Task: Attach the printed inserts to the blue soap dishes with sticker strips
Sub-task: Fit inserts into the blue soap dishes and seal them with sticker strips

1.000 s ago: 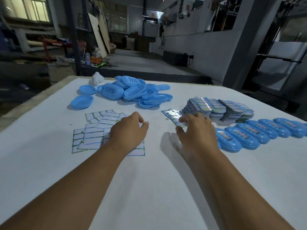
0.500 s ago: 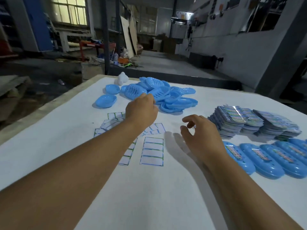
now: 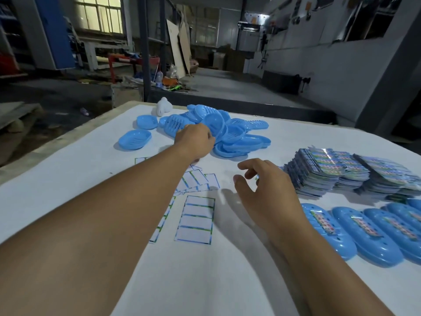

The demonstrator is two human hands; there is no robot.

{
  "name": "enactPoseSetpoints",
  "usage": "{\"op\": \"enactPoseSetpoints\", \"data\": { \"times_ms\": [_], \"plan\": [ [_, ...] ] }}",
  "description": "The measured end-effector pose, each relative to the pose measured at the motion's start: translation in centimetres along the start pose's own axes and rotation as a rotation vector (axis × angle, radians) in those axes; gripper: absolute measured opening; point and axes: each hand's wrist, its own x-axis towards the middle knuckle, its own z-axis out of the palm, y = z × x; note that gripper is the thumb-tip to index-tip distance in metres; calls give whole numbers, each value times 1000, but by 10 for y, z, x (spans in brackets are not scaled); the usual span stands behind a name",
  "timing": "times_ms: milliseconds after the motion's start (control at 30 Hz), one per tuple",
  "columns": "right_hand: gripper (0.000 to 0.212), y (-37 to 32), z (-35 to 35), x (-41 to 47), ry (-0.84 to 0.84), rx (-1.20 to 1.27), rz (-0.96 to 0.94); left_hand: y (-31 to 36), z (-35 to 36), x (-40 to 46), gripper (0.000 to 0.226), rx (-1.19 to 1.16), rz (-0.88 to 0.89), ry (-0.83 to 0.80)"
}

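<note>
A single head-worn camera looks forward and down over the white paper-covered table. It sits close above the forearms.

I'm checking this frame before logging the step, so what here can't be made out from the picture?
- Left hand at the pile of blue soap dishes: its fingertips are hidden behind the hand, so the grip is unclear.
- Sticker sheets: partly covered by the left forearm.
- Printed inserts: print too small and blurred to read.
- Finished dishes: row cut off by the right edge, count unknown.
- Right hand: a small bit shows by its fingers; unidentifiable.
</note>
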Motion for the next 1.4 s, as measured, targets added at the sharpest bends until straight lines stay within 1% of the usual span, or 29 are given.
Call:
{"op": "enactPoseSetpoints", "data": {
  "times_ms": [100, 233, 267, 367, 467, 533, 667, 767, 833, 900, 967, 1033, 1100, 1133, 1200, 1267, 1400],
  "plan": [
    [23, -1, 0, 0, -2, 1, 0, -3, 2, -1, 21, -51, -23, -20],
    [23, -1, -2, -2, -13, 14, 9, -5, 2, -4, 39, -65, -50, -14],
    [23, -1, -2, -2, -18, 18, 10, -4, 2, -5, 41, -58, -50, -13],
    [23, -1, -3, -2, -38, 31, 27, -3, -1, -9, 31, -59, -19, -5],
    [23, 0, -3, -2, -48, 46, 41, -4, -6, -10, 25, -83, -35, 56],
    [23, 0, -3, -2, -54, 57, 48, -5, -12, -10, 27, -187, -95, 73],
    [24, 1, -3, -2, -63, 56, 59, -12, -26, -16, 37, -486, -252, 112],
    [23, 1, -4, -2, -66, 70, 63, -21, -36, -28, 28, -731, -401, 118],
    [23, 1, -4, -3, -62, 77, 65, -26, -41, -38, 25, -848, -446, 105],
    [24, 1, -5, -3, -55, 79, 63, -29, -45, -49, 26, -862, -440, 95],
    [32, -1, -6, -3, -49, 84, 55, -27, -47, -63, 27, -837, -422, 86],
    [50, -1, -8, -5, -64, 96, 29, -20, -46, -77, 28, -897, -411, 58],
    [70, -3, -10, -9, -116, 128, -23, -11, -43, -91, 27, -1000, -406, -7],
    [75, -4, -11, -10, -151, 153, -52, -8, -41, -98, 27, -1008, -404, -47],
    [78, -4, -11, -11, -203, 192, -97, -4, -37, -108, 27, -975, -393, -105],
    [76, -2, -10, -10, -222, 207, -126, 0, -34, -115, 28, -969, -372, -122],
    [75, -1, -12, -11, -276, 165, -89, 4, -36, -124, 34, -835, -289, -65]
  ]
}}
